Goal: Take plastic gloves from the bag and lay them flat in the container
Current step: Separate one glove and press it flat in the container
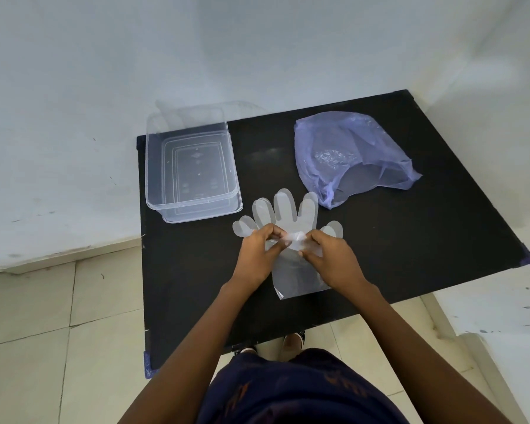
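A clear plastic glove (283, 209) lies flat on the black table (395, 240), fingers pointing away from me. Above its palm, my left hand (259, 255) and my right hand (331, 261) together pinch a small crumpled piece of clear plastic (294, 238), which looks like a second, scrunched glove. The blue-violet plastic bag (349, 154) lies to the right and beyond, mouth open toward me, with more crinkled clear plastic showing inside. The clear rectangular container (190, 162) stands at the table's far left corner with nothing in it.
White wall runs behind and to the left of the table. Tiled floor lies below the near edge, where my feet show. The table's right half past the bag is bare black surface.
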